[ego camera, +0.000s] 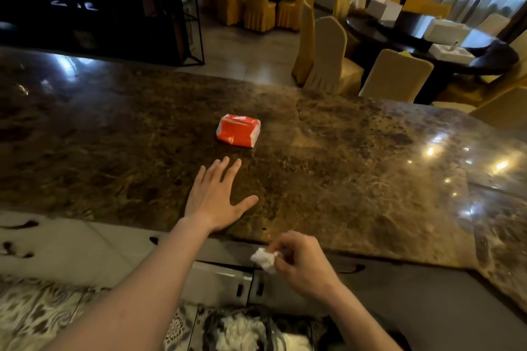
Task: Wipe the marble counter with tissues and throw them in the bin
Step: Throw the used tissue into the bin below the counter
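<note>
A dark brown marble counter (356, 168) spans the view. An orange-and-white tissue pack (238, 130) lies on it near the middle. My left hand (216, 196) rests flat on the counter near its front edge, fingers spread, a short way in front of the pack. My right hand (302, 262) is off the counter's front edge and pinches a crumpled white tissue (264, 259). Below it, at the bottom of the view, a bin (251, 330) with a dark liner holds white crumpled tissues.
Grey cabinet fronts (222, 282) run under the counter. Patterned floor tiles (34, 310) lie at lower left. Beyond the counter stand covered dining chairs (330, 57), a dark round table with white boxes (445, 37), and a black shelf frame (114, 6).
</note>
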{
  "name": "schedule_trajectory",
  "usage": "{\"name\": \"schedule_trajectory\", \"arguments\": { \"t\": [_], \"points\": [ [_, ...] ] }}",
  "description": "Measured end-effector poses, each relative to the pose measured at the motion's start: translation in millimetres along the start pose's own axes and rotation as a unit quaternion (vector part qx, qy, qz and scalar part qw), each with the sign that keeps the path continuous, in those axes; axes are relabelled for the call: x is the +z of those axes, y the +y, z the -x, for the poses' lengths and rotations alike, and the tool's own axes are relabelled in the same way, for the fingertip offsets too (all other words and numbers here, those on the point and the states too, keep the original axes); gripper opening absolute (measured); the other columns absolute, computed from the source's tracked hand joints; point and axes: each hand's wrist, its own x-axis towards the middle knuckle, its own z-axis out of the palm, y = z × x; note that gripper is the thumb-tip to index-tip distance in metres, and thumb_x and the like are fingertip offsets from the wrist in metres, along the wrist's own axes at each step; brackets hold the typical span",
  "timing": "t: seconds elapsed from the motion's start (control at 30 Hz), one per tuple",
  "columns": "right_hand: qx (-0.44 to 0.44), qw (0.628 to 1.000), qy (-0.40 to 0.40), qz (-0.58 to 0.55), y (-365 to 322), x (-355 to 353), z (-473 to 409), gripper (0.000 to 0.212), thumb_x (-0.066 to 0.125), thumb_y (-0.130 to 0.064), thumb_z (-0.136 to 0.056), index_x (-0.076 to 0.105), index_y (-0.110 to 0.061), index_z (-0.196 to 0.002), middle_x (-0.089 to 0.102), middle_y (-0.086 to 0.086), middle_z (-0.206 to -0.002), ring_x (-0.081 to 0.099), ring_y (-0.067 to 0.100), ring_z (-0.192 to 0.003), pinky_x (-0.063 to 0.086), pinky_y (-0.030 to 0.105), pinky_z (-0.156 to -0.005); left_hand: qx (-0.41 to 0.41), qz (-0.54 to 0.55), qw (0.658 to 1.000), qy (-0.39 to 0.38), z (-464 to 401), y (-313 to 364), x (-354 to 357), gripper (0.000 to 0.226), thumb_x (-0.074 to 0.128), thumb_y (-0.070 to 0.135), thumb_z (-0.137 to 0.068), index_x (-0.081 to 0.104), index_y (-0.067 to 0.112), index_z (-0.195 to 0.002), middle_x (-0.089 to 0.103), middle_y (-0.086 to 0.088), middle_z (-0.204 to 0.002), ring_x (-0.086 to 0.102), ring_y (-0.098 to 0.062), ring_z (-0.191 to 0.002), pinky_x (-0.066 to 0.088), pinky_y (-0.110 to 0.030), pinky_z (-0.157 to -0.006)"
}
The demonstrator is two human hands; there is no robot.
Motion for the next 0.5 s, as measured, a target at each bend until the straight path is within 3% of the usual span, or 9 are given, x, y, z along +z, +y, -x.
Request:
{"name": "schedule_trajectory", "arguments": {
  "t": [0.1,0.2,0.3,0.4,0.5],
  "points": [
    [0.039,0.998,-0.051,0.022,19,34,13,0.014,0.07,-0.018,-0.085,0.068,-0.032,-0.083,0.056,-0.01,-0.091,0.056,0.007,-0.077,0.043,0.019,-0.068,-0.014,-0.005,1.0,-0.024,5,-10,8,0.095,0.038,0.085,-0.088,0.005,0.034,-0.161,0.006,-0.003,-0.171,0.001,-0.024,-0.157,0.002,-0.049,-0.129],
    [0.079,0.993,-0.081,0.04,34,59,21,0.007,0.066,-0.03,-0.083,0.062,-0.035,-0.078,0.059,-0.01,-0.09,0.057,0.01,-0.079,0.05,0.027,-0.068,-0.024,-0.012,0.998,-0.05,7,-19,17,0.094,0.035,0.087,-0.087,0.003,0.037,-0.161,0.003,-0.003,-0.172,-0.002,-0.024,-0.157,0.0,-0.05,-0.129],
    [0.121,0.985,-0.097,0.068,50,74,26,0.033,0.052,-0.058,-0.073,0.065,-0.03,-0.085,0.068,-0.006,-0.086,0.064,0.015,-0.08,0.057,0.035,-0.069,-0.028,-0.021,0.997,-0.065,7,-25,27,0.094,0.03,0.089,-0.086,0.002,0.039,-0.16,0.0,-0.001,-0.172,-0.006,-0.024,-0.157,-0.001,-0.051,-0.129],
    [0.148,0.978,-0.103,0.104,63,86,27,0.015,0.059,-0.047,-0.076,0.055,-0.035,-0.084,0.067,-0.007,-0.082,0.064,0.016,-0.075,0.056,0.035,-0.059,-0.025,-0.03,0.997,-0.07,8,-29,35,0.097,0.018,0.093,-0.082,0.003,0.039,-0.16,-0.003,-0.001,-0.172,-0.011,-0.023,-0.156,-0.002,-0.052,-0.128],
    [0.158,0.978,-0.081,0.113,73,97,28,0.01,0.053,-0.027,-0.078,0.056,-0.03,-0.086,0.069,-0.004,-0.08,0.066,0.018,-0.076,0.056,0.038,-0.062,-0.017,-0.032,0.998,-0.057,11,-30,38,0.1,0.009,0.094,-0.078,0.004,0.038,-0.16,-0.002,-0.001,-0.172,-0.011,-0.023,-0.156,-0.001,-0.054,-0.128]
  ]
}}
